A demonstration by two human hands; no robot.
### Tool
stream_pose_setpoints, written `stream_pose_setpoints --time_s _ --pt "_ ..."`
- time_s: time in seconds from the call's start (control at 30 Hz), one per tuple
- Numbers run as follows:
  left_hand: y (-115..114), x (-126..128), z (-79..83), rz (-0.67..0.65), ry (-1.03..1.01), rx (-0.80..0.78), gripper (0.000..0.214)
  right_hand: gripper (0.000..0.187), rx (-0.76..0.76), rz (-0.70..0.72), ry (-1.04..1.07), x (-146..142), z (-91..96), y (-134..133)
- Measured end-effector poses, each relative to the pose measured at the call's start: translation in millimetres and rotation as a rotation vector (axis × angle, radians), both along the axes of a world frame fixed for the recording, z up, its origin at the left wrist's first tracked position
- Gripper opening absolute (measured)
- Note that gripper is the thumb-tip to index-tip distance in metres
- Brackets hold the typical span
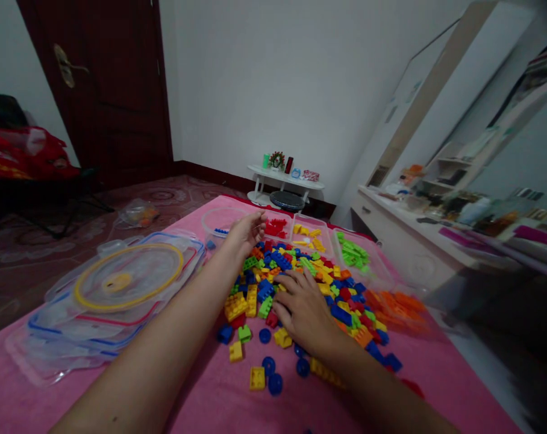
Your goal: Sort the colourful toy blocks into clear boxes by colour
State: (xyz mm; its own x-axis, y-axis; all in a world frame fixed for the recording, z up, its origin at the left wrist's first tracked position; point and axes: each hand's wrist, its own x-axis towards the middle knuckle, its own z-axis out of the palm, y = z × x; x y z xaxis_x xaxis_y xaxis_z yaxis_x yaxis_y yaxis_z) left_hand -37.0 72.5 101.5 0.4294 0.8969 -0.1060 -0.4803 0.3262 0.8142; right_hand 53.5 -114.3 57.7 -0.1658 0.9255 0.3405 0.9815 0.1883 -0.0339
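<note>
A heap of mixed toy building bricks [280,259] in blue, yellow, red, green and orange lies on the pink cloth [201,386]. My right hand [305,307] rests palm down on the heap, its fingers spread among the bricks. Further away, my left hand [246,232] is over the near edge of the clear containers, fingers loosely bent and apart, with nothing visible in them. Beside it are a clear container [212,216] with a few blue bricks and a group of red bricks [276,227]. Loose blue wheels [275,384] and a yellow brick [257,378] lie nearer me.
Yellow bricks [316,242], green bricks [353,252] and orange bricks [397,308] sit in separate clear containers along the far and right sides. Clear lids [133,277] are stacked at left. A white dresser [391,223] stands right of the pink surface.
</note>
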Motion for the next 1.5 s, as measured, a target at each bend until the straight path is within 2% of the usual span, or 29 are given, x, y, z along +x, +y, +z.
stream_pose_setpoints --time_s 0.07,0.13,0.2,0.23,0.3,0.37,0.5,0.6,0.7,0.93,1.03,1.1,1.17,1.23,1.3,1.33,1.4,1.5 --pt "-7.3 9.1 -12.1 0.076 0.227 0.325 0.016 0.016 0.043 -0.05 0.044 4.7 10.2 4.1" --pt "-17.0 16.8 -23.7 0.15 0.465 0.785 0.02 0.019 0.101 -0.079 0.097 14.1 19.4 -1.3" --pt "-27.2 21.9 -32.9 0.144 0.64 1.209 0.029 0.023 0.166 -0.112 0.132 28.8 22.7 -17.5" --pt "-31.9 23.6 -36.4 0.116 0.703 1.363 0.034 0.025 0.189 -0.136 0.132 37.9 21.2 -29.5" --pt "-39.1 25.6 -41.8 0.039 0.786 1.543 0.042 0.03 0.223 -0.195 0.097 57.7 11.8 -59.8" --pt "-42.8 26.9 -46.1 -0.035 0.826 1.612 0.046 0.035 0.199 -0.248 0.053 76.9 -3.9 -94.2" --pt "-41.8 29.2 -53.9 -0.167 0.863 1.655 0.052 0.054 0.091 -0.424 0.063 100.5 -37.2 -148.6" --pt "-39.1 30.6 -58.1 -0.181 0.868 1.626 0.054 0.059 0.033 -0.5 0.183 100.6 -49.9 -157.1" --pt "-37.4 31.6 -60.4 -0.177 0.85 1.572 0.051 0.057 0.032 -0.488 0.33 90.2 -50.8 -139.0" --pt "-32.8 32.0 -61.1 -0.192 0.767 1.514 0.04 0.054 0.148 -0.499 0.592 56.7 -45.6 -69.4" --pt "-30.1 31.5 -60.6 -0.215 0.725 1.463 0.041 0.058 0.115 -0.463 0.593 42.2 -38.8 -60.7" --pt "-28.5 31.3 -60.5 -0.22 0.716 1.416 0.042 0.059 0.059 -0.406 0.508 32.9 -30.3 -69.3" --pt "-27.5 31.2 -60.7 -0.23 0.702 1.39 0.043 0.064 0.023 -0.266 0.343 24.5 -21.2 -86.8" --pt "-26.9 31.2 -61.0 -0.24 0.684 1.37 0.042 0.072 0.005 0.044 0.152 17.8 -14.2 -106.6" --pt "-26.7 31.4 -61.3 -0.246 0.674 1.344 0.042 0.062 -0.067 0.37 -0.021 12.8 -10.5 -121.5" --pt "-26.7 31.5 -61.2 -0.249 0.671 1.328 0.042 0.055 -0.113 0.482 -0.082 10.9 -9.5 -125.5" --pt "-26.6 31.4 -60.2 -0.266 0.655 1.277 0.044 0.048 -0.199 0.559 -0.16 7.8 -8.3 -125.8" --pt "-25.1 29.8 -54.4 -0.326 0.544 1.108 0.052 0.048 -0.24 0.486 -0.174 1.7 -5.7 -109.4"
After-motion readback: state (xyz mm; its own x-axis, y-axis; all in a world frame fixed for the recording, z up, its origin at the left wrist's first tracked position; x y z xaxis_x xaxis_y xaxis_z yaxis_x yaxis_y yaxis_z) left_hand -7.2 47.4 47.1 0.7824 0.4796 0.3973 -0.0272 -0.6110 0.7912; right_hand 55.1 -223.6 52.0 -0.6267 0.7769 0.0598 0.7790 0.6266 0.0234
